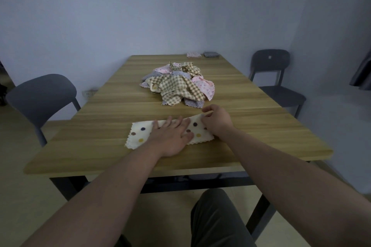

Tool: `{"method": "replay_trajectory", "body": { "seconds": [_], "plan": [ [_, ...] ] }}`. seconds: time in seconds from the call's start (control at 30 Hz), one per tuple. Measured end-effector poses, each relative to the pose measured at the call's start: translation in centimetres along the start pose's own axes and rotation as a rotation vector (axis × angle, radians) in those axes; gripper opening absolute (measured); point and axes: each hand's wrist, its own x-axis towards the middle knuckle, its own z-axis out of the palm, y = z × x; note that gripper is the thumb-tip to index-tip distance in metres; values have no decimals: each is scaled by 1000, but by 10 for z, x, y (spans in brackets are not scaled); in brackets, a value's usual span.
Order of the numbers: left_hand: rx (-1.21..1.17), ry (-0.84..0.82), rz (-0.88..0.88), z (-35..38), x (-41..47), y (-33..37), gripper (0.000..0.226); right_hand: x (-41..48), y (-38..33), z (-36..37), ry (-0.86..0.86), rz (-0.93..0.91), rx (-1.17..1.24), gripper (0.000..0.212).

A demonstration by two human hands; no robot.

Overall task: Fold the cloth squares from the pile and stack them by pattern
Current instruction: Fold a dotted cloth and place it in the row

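Note:
A cream cloth with coloured dots (138, 135) lies folded into a strip near the table's front edge. My left hand (170, 136) presses flat on its middle with straight fingers. My right hand (215, 120) pinches the strip's right end, fingers curled over the far corner. Behind them, mid-table, sits a loose pile of cloth squares (178, 84) in tan check, pink floral and lilac. Two small folded stacks lie at the table's far edge: a pink one (193, 54) and a grey one (211, 54).
The wooden table (100, 126) has a grey chair (42, 94) at its left and another grey chair (275, 74) at its right. A pale wall stands behind. My knee (214, 216) shows below the front edge.

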Motion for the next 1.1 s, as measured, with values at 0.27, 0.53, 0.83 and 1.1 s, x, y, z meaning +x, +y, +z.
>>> {"method": "replay_trajectory", "body": {
  "seconds": [0.27,0.53,0.83,1.1],
  "plan": [
    [23,-3,-19,0,1,2,68,0,2,2,0,-12,-123,23],
    [13,13,-33,-2,1,2,77,-9,6,4,94,-605,-496,29],
    [-9,15,-50,2,1,-1,83,-6,3,5,-384,-292,-737,59],
    [-187,310,-127,-24,-10,-24,57,-17,-29,11,-288,-420,-851,61]
  ]
}}
